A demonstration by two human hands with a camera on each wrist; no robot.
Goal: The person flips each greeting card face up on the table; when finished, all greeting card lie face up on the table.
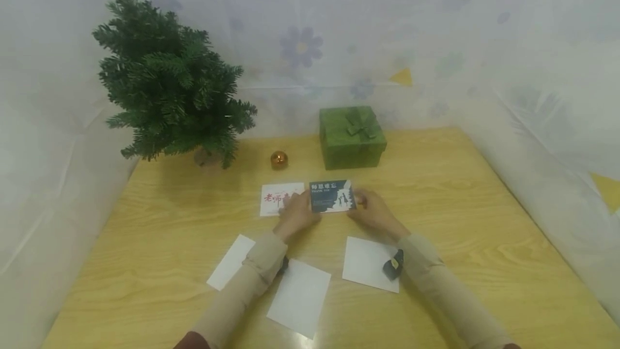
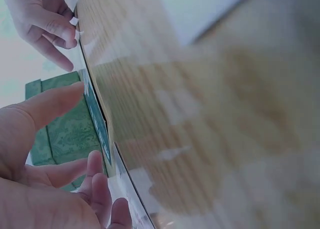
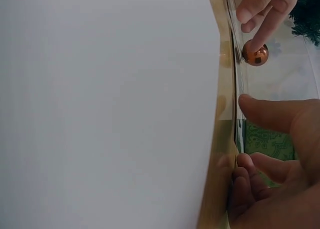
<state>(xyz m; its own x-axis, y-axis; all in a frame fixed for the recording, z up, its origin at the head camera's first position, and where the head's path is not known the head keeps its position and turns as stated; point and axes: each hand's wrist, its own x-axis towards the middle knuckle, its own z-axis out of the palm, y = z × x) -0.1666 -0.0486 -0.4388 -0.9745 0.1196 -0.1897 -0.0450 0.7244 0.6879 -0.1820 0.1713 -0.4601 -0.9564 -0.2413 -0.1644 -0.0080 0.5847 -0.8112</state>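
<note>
The left sleeve (image 1: 261, 263) is over the left paper (image 1: 230, 262). If the arm swings, I think it could drag that paper along. The left hand (image 1: 296, 213) lies over part of the white card (image 1: 268, 201) with red writing, so a small slip could push it crooked. This hand's thumb and fingers are wide apart at the left end of the blue card (image 1: 329, 196). The shiny ball (image 1: 279, 160) is round, so a bump might make it roll. The blue card is on the table (image 1: 460, 203) between the two hands, in front of the green box (image 1: 351, 141). If both hands push in too hard, it could bend up in the middle. The right hand (image 1: 377, 211) is at the card's right end, its thumb apart from its fingers. If it pushes more than the other hand, the card may turn. The black lump (image 1: 393, 265) at the right wrist could knock the right paper (image 1: 363, 263).

Now the hidden bits. Branches cover some of the foot of the tree (image 1: 169, 79). The sleeve hides part of the left paper, and the hand hides the end of the red writing. The blue card's tiny words are too small to read. I cannot tell how hard either hand presses, or whether the black lump touches the right paper.
</note>
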